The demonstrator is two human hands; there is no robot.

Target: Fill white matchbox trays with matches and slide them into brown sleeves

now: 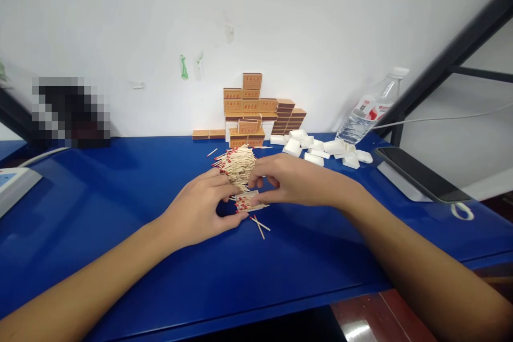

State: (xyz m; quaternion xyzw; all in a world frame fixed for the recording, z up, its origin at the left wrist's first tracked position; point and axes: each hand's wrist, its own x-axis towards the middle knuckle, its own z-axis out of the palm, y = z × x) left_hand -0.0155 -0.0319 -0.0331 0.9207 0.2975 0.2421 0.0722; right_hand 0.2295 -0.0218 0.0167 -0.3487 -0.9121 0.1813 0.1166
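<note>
My left hand (pixel 202 206) holds a small white matchbox tray (pixel 241 209) on the table, its thumb at the near side and its fingers at the far side. Red-tipped matches (pixel 245 203) lie in the tray, some sticking out past its right end. My right hand (pixel 286 179) is bent over the tray from the right, thumb on the matches, fingers curled; its fingertips are partly hidden. Just behind both hands is a big heap of loose matches (pixel 236 163). Two crossed matches (pixel 261 226) lie in front of the tray.
Orange matchboxes (pixel 250 106) are stacked against the wall. Empty white trays (pixel 316 150) lie scattered at the back right, near a tilted water bottle (pixel 366 109). A dark phone (pixel 422 173) rests at the right on the blue table (pixel 180 283). A white power strip (pixel 18 187) is at left.
</note>
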